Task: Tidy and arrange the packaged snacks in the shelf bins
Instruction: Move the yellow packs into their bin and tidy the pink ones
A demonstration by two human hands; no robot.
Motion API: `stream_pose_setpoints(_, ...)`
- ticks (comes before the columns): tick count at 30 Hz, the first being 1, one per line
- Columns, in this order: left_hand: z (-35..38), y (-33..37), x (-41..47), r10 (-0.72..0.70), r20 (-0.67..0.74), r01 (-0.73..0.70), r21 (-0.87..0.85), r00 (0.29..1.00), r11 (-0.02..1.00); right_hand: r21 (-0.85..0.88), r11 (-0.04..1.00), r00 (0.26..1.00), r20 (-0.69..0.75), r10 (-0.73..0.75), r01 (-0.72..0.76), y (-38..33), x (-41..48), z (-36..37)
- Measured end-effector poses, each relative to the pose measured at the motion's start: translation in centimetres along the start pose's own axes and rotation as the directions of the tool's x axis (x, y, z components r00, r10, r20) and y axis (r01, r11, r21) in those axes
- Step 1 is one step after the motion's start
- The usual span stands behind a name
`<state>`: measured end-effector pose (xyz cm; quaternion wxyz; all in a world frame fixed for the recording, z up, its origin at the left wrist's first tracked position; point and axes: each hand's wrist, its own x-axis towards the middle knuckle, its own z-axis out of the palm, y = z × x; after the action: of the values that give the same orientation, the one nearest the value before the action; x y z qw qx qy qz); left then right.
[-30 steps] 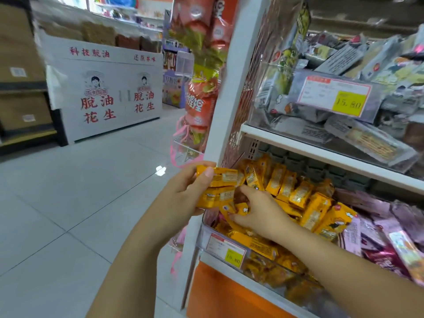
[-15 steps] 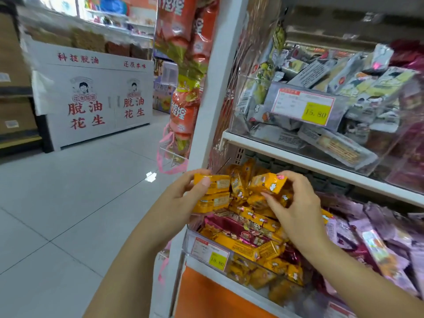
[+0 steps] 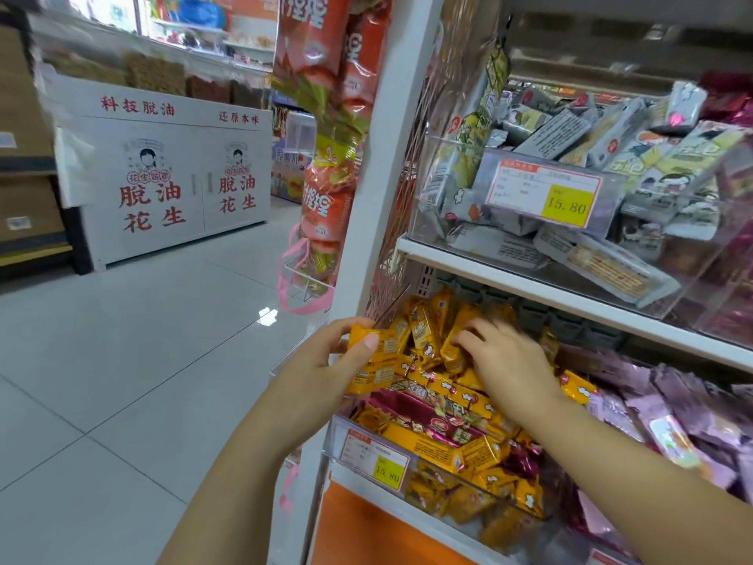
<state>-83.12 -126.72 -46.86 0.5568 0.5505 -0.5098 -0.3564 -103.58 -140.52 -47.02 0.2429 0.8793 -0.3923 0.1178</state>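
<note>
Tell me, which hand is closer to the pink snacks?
Right. The right hand is among the yellow packs, just left of the pink snacks. The left hand holds more yellow packs farther left.

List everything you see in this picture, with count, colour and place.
yellow snack packets: many, orange-yellow, lower-left clear bin
held yellow packets: about two, orange-yellow, stacked, at bin's left end
pink snack packets: many, pink-purple, lower-right bin
grey snack packets: many, grey-white, upper bin
price labels: two, white with yellow price, bin fronts
hanging snack bags: several, red-orange, shelf end
peanut display cabinet: one, white with red characters, across aisle
left hand: one, grips held packets
right hand: one, fingers among upright yellow packets, grip unclear
</note>
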Motion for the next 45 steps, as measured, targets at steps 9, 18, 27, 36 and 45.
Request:
stream_pose_setpoints(9, -0.4, 0.0, -0.2, -0.019, -0.004, 0.02, 0.1, 1.0, 0.995, 0.314, 0.927, 0.976, 0.14, 0.167, -0.204, -0.2, -0.7, -1.7)
stream_pose_setpoints(18, -1.6, 0.4, -0.8, -0.084, -0.002, 0.084, -0.005, 0.996, 0.996, 0.553, 0.831, 0.974, 0.216, -0.074, -0.059, -5.0, -0.1, -1.9)
stream_pose_setpoints(27, -3.8, 0.4, -1.7, -0.141, 0.072, 0.136, 0.072, 0.987, 0.988, 0.494, 0.86, 0.914, 0.394, -0.095, -0.124, -7.2, 2.5, 1.5)
stream_pose_setpoints(36, -5.7, 0.0, -2.7, -0.216, 0.078, 0.205, 0.124, 0.973, 0.971, 0.425, 0.885, 0.885, 0.464, -0.031, -0.192, -8.0, 3.0, 2.1)
stream_pose_setpoints(45, -5.4, -0.2, -2.3, -0.204, 0.111, 0.193, 0.109, 0.973, 0.975, 0.365, 0.902, 0.832, 0.555, -0.01, -0.232, -8.9, 3.8, 2.0)
